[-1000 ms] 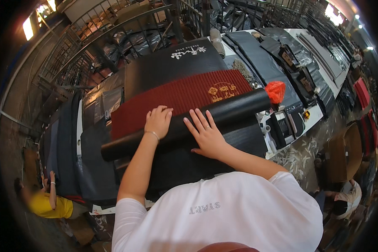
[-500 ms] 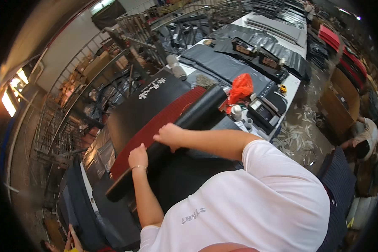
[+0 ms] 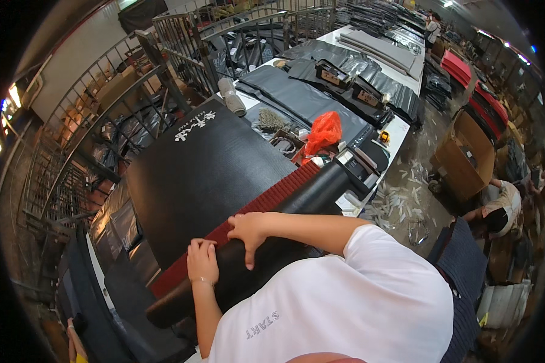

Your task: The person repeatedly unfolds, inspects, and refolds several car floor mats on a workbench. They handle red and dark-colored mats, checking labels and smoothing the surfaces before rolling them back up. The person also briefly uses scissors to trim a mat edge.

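A floor mat with black backing forms a thick roll (image 3: 297, 209) that slants in front of my body. Along its far side shows a strip of red ribbed pile (image 3: 278, 192). My left hand (image 3: 202, 261) lies over the roll with its fingers bent onto the far edge. Just right of it, my right hand (image 3: 249, 233) grips the same roll, fingers over the red edge and thumb apart on the black side. Beyond the roll a flat black sheet (image 3: 194, 175) with white markings is spread out. My forearm and shirt cover part of the roll.
An orange-red plastic bag (image 3: 325, 130), a yellow tape measure (image 3: 384, 137) and black box-like items (image 3: 369, 97) lie on the long table. Metal railings (image 3: 121, 97) stand at left. At right, a person (image 3: 502, 206) is beside a cardboard box (image 3: 463, 157); scraps litter the floor (image 3: 399, 196).
The roll has come nearer my body, and both hands have moved with it. The red strip shows narrower, more of the flat black sheet is visible, and my right thumb has spread apart.
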`<act>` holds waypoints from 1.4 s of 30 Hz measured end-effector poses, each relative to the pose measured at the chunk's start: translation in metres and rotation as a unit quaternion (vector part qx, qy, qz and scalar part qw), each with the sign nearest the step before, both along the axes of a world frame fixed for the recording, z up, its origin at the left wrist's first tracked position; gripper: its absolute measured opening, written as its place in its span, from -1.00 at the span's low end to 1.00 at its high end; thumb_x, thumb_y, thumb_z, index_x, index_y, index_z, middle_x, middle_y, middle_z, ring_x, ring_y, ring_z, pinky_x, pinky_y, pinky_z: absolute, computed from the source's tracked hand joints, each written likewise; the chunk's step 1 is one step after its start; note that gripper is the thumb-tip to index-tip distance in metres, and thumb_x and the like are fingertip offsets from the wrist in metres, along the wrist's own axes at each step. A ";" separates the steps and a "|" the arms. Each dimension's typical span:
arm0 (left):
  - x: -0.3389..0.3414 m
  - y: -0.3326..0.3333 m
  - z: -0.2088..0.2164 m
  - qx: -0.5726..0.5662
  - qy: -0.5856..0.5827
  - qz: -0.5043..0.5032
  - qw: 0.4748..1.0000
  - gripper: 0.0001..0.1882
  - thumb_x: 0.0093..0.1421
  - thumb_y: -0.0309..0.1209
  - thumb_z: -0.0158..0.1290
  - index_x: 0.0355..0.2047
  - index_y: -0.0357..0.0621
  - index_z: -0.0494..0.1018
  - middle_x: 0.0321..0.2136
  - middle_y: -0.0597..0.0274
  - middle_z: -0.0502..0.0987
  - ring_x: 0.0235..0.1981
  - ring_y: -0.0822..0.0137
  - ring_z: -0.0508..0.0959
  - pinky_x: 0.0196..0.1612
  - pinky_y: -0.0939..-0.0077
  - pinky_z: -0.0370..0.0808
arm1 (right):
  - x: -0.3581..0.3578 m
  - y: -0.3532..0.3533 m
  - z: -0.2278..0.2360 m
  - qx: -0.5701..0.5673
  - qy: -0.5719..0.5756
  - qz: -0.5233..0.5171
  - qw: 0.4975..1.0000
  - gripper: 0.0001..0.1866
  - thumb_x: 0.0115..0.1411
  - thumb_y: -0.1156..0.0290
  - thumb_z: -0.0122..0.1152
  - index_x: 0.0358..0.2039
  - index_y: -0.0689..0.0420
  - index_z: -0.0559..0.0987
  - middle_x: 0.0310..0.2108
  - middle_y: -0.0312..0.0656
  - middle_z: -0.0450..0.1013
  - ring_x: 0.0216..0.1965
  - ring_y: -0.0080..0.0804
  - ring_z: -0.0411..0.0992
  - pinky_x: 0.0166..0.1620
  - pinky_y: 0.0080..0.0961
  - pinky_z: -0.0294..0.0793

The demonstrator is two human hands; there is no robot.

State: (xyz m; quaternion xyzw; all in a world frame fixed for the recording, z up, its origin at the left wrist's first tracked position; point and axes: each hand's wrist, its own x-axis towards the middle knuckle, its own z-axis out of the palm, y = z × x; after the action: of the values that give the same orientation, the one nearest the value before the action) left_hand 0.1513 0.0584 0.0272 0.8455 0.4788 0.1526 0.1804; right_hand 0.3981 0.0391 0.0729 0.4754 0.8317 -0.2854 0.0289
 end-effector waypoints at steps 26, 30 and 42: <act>0.008 -0.048 -0.001 0.219 0.003 0.055 0.974 -0.58 0.46 -0.10 -0.08 0.03 -0.10 0.62 0.03 0.14 0.67 0.09 0.08 0.59 0.28 0.11 0.36 | -0.046 -0.044 -0.006 0.235 -0.059 -0.060 0.968 0.14 -0.33 -0.32 0.66 0.22 0.10 0.52 0.19 -0.02 0.41 0.25 -0.08 0.33 0.26 -0.07 0.32; 0.006 -0.070 -0.007 0.268 -0.007 0.065 0.961 -0.56 0.46 -0.09 -0.09 0.06 -0.10 0.60 0.05 0.16 0.66 0.15 0.11 0.57 0.28 0.13 0.35 | -0.051 -0.070 -0.008 0.297 -0.059 -0.055 0.952 0.05 -0.28 -0.23 0.68 0.18 0.09 0.53 0.16 -0.07 0.43 0.23 -0.13 0.35 0.22 -0.09 0.34; -0.017 -0.125 -0.020 0.379 -0.034 -0.012 0.925 -0.44 0.54 0.00 -0.29 0.17 -0.03 0.57 0.18 0.27 0.61 0.22 0.10 0.54 0.26 0.13 0.33 | -0.088 -0.136 -0.070 0.586 -0.021 -0.147 0.796 -0.74 0.22 0.24 0.22 -0.14 0.07 0.57 -0.12 -0.17 0.52 0.01 -0.20 0.48 0.17 -0.18 0.41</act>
State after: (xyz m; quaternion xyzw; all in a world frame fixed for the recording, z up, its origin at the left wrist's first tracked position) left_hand 0.1347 -0.0663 0.0071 0.8506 0.3690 0.3494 -0.1352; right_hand 0.3103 -0.0973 0.0028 0.5238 0.7591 0.2658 -0.2806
